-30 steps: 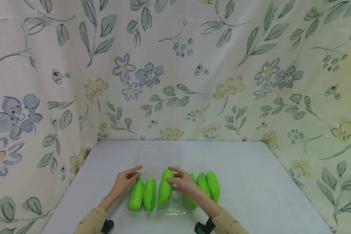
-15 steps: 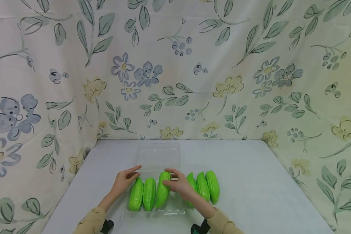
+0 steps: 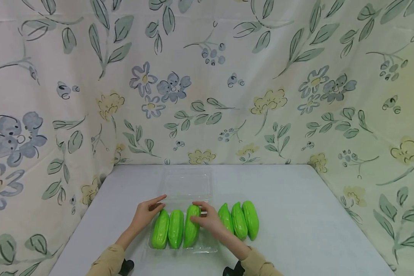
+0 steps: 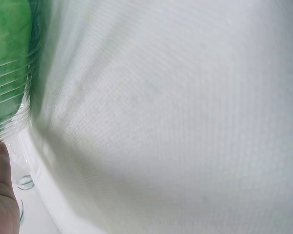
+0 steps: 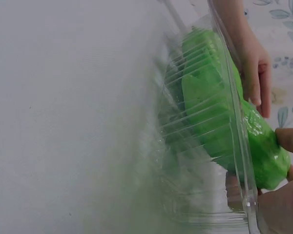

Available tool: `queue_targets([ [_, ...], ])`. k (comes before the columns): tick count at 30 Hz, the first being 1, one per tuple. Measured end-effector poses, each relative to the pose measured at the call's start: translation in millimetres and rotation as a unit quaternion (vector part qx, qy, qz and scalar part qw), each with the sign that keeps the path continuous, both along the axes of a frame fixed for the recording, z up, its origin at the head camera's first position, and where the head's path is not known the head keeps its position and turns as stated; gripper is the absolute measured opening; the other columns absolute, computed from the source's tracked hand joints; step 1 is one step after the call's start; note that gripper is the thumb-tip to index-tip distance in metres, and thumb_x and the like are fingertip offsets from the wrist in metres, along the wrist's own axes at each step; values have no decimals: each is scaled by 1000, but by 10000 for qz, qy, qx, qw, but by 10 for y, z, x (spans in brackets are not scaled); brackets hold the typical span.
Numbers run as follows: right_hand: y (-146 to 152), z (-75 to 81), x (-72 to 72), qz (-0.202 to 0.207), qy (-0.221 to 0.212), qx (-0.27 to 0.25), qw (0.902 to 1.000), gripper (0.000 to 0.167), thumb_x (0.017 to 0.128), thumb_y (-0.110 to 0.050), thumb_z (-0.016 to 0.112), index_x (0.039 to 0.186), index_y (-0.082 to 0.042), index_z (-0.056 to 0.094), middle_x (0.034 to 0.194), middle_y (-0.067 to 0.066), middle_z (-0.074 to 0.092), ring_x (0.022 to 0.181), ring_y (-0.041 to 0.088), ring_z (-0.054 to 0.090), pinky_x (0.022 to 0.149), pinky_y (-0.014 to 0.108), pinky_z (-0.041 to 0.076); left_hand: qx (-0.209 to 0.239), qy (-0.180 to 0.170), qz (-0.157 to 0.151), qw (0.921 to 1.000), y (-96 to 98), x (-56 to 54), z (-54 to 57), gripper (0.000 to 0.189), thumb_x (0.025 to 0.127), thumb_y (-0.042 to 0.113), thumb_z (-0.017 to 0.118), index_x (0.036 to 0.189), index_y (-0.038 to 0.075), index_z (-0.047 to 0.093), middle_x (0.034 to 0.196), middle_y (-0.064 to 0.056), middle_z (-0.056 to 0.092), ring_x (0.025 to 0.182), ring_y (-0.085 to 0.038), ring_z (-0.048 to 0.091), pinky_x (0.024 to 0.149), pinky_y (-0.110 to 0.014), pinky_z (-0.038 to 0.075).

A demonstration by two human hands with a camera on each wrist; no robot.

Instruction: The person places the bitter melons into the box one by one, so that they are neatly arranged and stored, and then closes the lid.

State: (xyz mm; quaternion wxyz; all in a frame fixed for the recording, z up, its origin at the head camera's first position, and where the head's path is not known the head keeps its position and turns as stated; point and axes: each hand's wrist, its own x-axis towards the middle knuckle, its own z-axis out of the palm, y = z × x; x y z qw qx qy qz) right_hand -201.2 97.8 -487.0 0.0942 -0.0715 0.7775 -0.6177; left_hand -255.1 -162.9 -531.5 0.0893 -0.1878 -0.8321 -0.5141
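Note:
A clear plastic clamshell box (image 3: 208, 243) lies on the table with its lid (image 3: 186, 184) folded back. Two glossy green cucumber-shaped vegetables, one at the left (image 3: 160, 232) and one beside it (image 3: 176, 230), lie side by side in the box. My right hand (image 3: 210, 219) grips a third green vegetable (image 3: 191, 232) near its far end, thumb on top. In the right wrist view this vegetable (image 5: 268, 165) projects above the box rim (image 5: 241, 141). My left hand (image 3: 147, 211) rests at the box's far left corner, fingers extended; its fingertips are partly hidden in the left wrist view.
Several more green vegetables (image 3: 239, 222) lie in a row on the white table (image 3: 289, 214), right of the box. A floral curtain (image 3: 200, 84) hangs behind and along both sides of the table. Dark wrist devices (image 3: 126, 267) show below the sleeves.
My right hand has moved slightly left and toward me, lowering the third vegetable into line beside the other two. My left hand has stayed at the box corner.

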Motion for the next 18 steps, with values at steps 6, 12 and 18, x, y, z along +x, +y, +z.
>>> queue_targets([
  [6, -21, -24, 15, -18, 155, 99, 9998, 51, 83, -9, 70, 131, -3, 53, 117, 23, 56, 99, 28, 61, 75, 36, 56, -72, -22, 90, 9999, 9, 3, 4, 37, 89, 13, 65, 126, 5, 62, 118, -17, 66, 97, -9, 69, 78, -14, 52],
  [12, -34, -66, 15, 11, 260, 123, 9996, 50, 84, -7, 69, 130, 0, 52, 113, 22, 58, 96, 30, 62, 74, 36, 55, -198, -12, 221, 9996, 24, 6, 0, 36, 90, 15, 64, 125, 8, 62, 120, -12, 67, 97, -18, 70, 77, -15, 52],
  [18, -55, -66, 24, 13, 241, 132, 9996, 50, 83, -6, 69, 130, 0, 52, 113, 23, 58, 95, 31, 63, 74, 37, 55, -136, -15, 190, 9997, 21, 3, -8, 36, 91, 15, 64, 126, 6, 62, 121, -11, 66, 97, -18, 70, 78, -15, 52],
])
